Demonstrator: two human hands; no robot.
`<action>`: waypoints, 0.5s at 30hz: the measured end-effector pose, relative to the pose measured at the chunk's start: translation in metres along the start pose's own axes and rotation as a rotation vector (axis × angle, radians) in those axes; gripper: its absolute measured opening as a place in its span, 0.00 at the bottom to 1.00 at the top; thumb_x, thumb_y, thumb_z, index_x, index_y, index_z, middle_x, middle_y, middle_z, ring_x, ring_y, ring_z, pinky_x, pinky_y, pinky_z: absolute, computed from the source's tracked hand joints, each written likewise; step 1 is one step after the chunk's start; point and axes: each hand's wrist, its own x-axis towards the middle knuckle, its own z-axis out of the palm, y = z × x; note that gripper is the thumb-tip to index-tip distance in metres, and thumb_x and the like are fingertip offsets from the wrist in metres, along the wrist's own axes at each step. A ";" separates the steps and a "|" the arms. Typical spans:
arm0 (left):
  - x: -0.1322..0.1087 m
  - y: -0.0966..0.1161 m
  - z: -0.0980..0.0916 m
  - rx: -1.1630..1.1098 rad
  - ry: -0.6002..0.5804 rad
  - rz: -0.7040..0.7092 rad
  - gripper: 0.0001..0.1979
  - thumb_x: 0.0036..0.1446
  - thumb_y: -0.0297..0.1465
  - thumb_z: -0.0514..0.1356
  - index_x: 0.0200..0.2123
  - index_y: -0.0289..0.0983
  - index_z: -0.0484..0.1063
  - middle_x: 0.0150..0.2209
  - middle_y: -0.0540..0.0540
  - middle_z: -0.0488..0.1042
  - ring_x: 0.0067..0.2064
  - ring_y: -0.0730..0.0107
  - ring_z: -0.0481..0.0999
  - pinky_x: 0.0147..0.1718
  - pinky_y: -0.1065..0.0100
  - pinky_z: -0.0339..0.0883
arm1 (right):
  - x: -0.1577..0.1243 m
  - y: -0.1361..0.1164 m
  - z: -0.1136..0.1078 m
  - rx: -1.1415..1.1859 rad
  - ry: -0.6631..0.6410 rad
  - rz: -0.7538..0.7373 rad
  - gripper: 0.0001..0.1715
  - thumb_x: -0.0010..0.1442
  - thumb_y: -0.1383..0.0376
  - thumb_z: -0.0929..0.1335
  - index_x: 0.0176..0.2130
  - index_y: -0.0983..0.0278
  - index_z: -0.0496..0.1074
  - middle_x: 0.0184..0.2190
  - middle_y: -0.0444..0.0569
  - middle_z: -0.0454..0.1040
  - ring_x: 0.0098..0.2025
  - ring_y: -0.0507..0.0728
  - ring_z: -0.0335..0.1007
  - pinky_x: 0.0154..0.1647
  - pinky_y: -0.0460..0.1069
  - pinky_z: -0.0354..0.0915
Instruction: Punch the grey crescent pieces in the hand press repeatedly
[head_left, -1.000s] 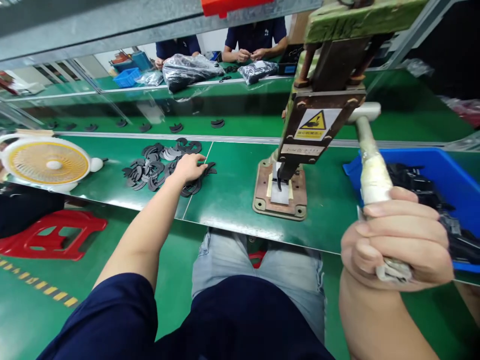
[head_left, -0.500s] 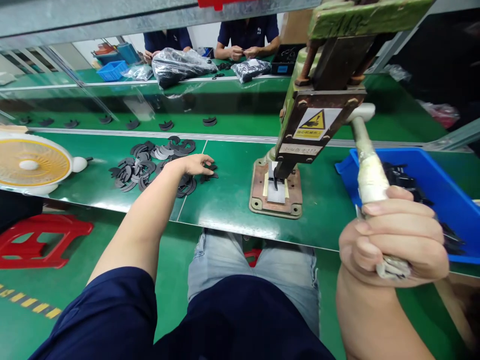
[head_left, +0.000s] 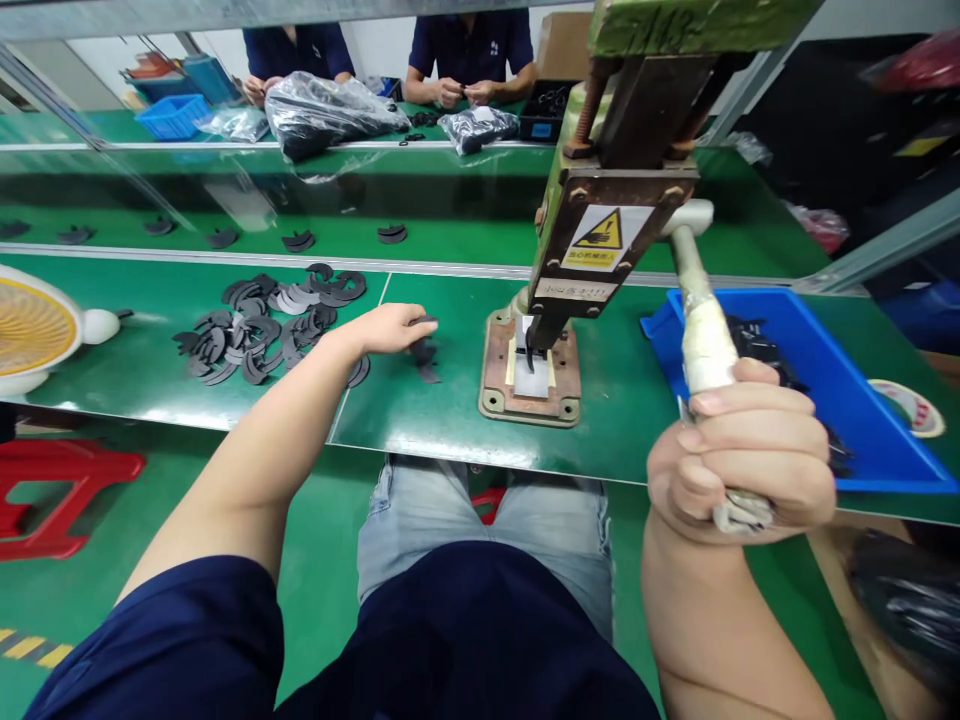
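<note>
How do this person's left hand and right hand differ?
The left hand pinches dark pieces, blurred; the right hand wraps round the lever. The left hand is low over the bench, between the pile and the press; the right hand is right of the press. The left hand looks smaller, the right hand larger. Both are bare.

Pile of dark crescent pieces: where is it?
Head view, left of centre: the pile lies on the green bench, between the fan and the left hand.
</note>
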 end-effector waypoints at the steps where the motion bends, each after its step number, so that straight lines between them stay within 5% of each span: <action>1: -0.002 0.012 0.008 -0.127 -0.002 0.010 0.22 0.68 0.54 0.61 0.36 0.41 0.68 0.30 0.47 0.79 0.28 0.65 0.79 0.28 0.67 0.69 | 0.000 -0.001 0.001 -0.002 0.011 -0.002 0.28 0.62 0.54 0.75 0.23 0.62 0.60 0.23 0.40 0.67 0.37 0.51 0.75 0.58 0.60 0.74; 7: 0.001 0.068 0.055 -0.757 -0.096 0.021 0.19 0.70 0.47 0.64 0.41 0.39 0.64 0.30 0.50 0.77 0.23 0.73 0.77 0.23 0.72 0.69 | 0.003 -0.007 0.000 -0.060 -0.042 0.063 0.27 0.64 0.53 0.73 0.23 0.61 0.61 0.23 0.40 0.67 0.37 0.51 0.75 0.60 0.63 0.73; 15: 0.015 0.091 0.072 -0.631 -0.003 0.100 0.16 0.64 0.39 0.71 0.35 0.37 0.69 0.25 0.51 0.74 0.23 0.74 0.72 0.23 0.72 0.63 | 0.001 -0.007 0.000 -0.048 -0.030 0.042 0.27 0.65 0.53 0.73 0.24 0.61 0.61 0.23 0.40 0.66 0.38 0.52 0.75 0.60 0.63 0.73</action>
